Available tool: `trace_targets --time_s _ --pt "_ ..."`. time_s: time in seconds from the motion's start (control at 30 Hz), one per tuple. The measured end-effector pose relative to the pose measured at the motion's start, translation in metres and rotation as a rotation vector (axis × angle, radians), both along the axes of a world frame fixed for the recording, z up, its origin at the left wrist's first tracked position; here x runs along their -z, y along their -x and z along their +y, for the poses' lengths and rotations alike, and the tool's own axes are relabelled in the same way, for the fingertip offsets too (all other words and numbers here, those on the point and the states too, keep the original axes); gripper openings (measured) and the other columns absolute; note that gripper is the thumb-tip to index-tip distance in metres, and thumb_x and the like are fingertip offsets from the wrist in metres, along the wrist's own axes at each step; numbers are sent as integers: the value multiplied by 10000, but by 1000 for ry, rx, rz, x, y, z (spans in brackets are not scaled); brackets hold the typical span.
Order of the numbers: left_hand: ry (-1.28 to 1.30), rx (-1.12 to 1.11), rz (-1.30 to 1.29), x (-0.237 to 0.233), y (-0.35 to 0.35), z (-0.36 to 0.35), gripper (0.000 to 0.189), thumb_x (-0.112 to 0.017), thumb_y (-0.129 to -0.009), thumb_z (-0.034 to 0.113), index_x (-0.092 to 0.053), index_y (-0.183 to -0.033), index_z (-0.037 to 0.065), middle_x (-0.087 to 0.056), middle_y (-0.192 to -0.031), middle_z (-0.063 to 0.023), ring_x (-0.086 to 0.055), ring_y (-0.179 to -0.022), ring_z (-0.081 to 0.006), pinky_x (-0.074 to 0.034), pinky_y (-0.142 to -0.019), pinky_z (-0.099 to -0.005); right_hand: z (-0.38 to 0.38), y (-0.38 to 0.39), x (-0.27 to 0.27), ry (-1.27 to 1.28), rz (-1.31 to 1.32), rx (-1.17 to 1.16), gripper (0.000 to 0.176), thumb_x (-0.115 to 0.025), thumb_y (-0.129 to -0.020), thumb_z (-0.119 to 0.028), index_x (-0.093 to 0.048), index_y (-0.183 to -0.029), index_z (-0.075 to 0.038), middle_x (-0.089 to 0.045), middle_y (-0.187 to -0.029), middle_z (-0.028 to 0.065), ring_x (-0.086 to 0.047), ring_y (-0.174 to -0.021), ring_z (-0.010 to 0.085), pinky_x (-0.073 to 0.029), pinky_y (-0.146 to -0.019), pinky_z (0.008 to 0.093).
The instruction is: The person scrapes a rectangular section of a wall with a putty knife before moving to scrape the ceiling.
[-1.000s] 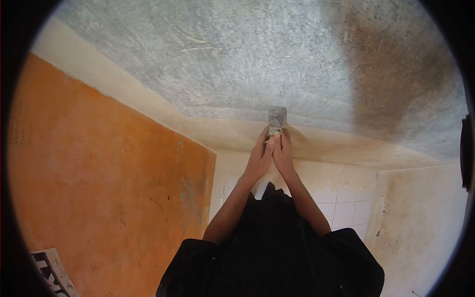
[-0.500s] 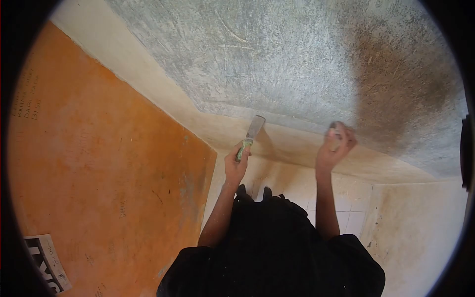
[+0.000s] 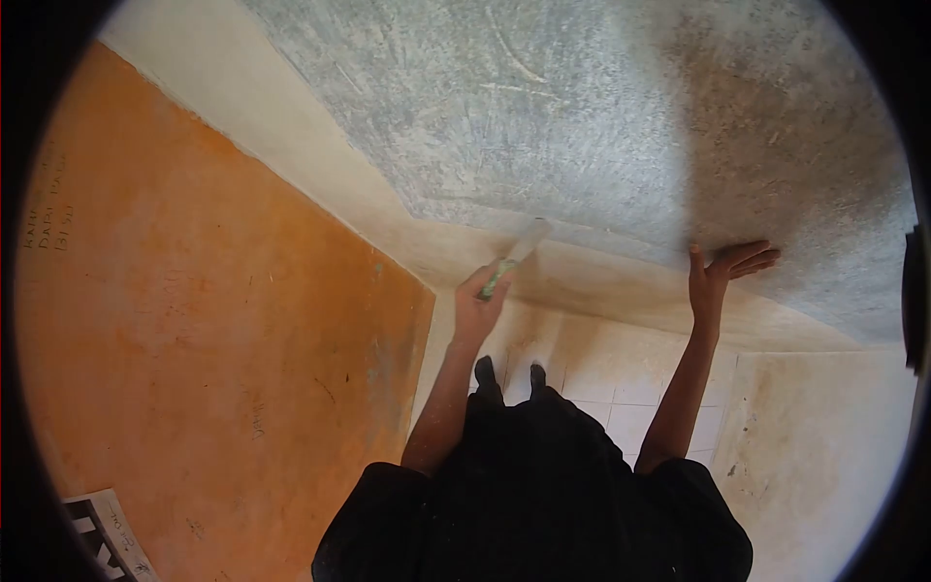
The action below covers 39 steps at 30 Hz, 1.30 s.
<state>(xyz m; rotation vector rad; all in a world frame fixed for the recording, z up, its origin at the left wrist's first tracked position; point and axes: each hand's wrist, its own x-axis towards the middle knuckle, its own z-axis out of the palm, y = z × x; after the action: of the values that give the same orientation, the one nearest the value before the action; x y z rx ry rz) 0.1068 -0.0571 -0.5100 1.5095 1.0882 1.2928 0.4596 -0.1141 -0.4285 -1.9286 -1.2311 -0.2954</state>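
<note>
My left hand (image 3: 479, 303) is wrapped round the green handle of a scraper (image 3: 527, 242). The flat blade, slightly blurred, points up and right at the lower edge of the rough grey wall surface (image 3: 582, 126). Further right, my right hand (image 3: 725, 266) has its thumb and fingers spread. It holds nothing and is at the lower part of the grey surface, where a dark shadow falls. Whether the palm touches the wall cannot be told.
An orange wall (image 3: 223, 320) with handwriting stands on the left, with a black-and-white paper (image 3: 118, 529) at its lower part. Below are pale floor tiles (image 3: 630, 424) and my dark shoes. A stained pale wall (image 3: 815, 436) is on the right.
The scraper and my left hand have moved slightly right, and the blade tilts further right. My right hand has gone right and changed from curled to spread fingers. The view has shifted a little.
</note>
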Motion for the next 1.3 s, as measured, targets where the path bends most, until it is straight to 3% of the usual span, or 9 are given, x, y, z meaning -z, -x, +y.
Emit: trace_targets --time_s 0.13,0.23,0.3,0.43,0.7,0.87,0.97,1.1,1.3 --pt "-23 53 54 -6 4 6 270 -673 -964 120 -678 -1182 -39 -671 -856 -20 -572 -773 -87 -468 -676 -246 6 8 0 -21 30 54 1327 -693 -835 -636 264 -1516 -19 344 -1549 292 305 -1447 462 112 -1162 617" --pt "131 -120 -85 25 45 6 213 -664 -972 133 -698 -1114 -23 -630 -781 0 -540 -677 -77 -440 -604 -241 16 8 -2 -40 29 62 1333 -694 -834 -637 269 -1512 -14 345 -1546 299 304 -1447 463 110 -1161 619" --pt "350 -199 -346 46 76 13 188 -634 -998 183 -705 -1014 9 -595 -740 17 -494 -599 -53 -398 -541 -228 15 6 1 -38 15 73 1325 -694 -838 -631 265 -1515 -17 335 -1551 299 295 -1452 461 97 -1163 623" --pt "297 -121 -216 9 86 36 265 -573 -1033 268 -675 -941 42 -562 -705 36 -447 -554 -36 -345 -501 -221 7 17 -5 -56 4 73 1293 -692 -851 -615 240 -1530 -31 308 -1568 288 271 -1466 449 72 -1170 626" --pt "319 -94 -354 26 88 36 258 -581 -1031 261 -663 -935 36 -523 -687 51 -422 -565 -21 -313 -499 -210 33 67 -9 -165 103 52 1243 -657 -874 -625 217 -1544 -50 299 -1583 261 264 -1476 425 64 -1178 620" --pt "277 -91 -238 -24 73 45 274 -608 -1018 252 -645 -886 14 -506 -686 60 -392 -563 -3 -282 -486 -199 35 69 -4 -127 133 67 1266 -628 -869 -667 234 -1527 -14 313 -1572 274 285 -1461 444 99 -1167 621" --pt "299 -125 -231 14 86 34 283 -615 -1013 243 -636 -862 4 -500 -679 65 -396 -570 0 -297 -493 -205 37 70 -4 -125 128 35 1301 -630 -855 -688 243 -1512 20 316 -1565 289 295 -1452 457 124 -1156 622" --pt "404 -101 -287 18 84 28 267 -583 -1029 253 -651 -960 4 -507 -705 45 -384 -558 -12 -274 -486 -196 47 85 2 -155 237 32 1359 -653 -826 -704 268 -1492 40 313 -1550 324 316 -1440 462 145 -1147 618" --pt "234 -135 -203 1 83 47 262 -627 -1003 237 -701 -1043 -12 -519 -680 53 -411 -563 -12 -312 -496 -202 59 94 -4 -217 249 53 1397 -687 -798 -700 283 -1489 30 316 -1543 334 318 -1434 478 148 -1143 624"
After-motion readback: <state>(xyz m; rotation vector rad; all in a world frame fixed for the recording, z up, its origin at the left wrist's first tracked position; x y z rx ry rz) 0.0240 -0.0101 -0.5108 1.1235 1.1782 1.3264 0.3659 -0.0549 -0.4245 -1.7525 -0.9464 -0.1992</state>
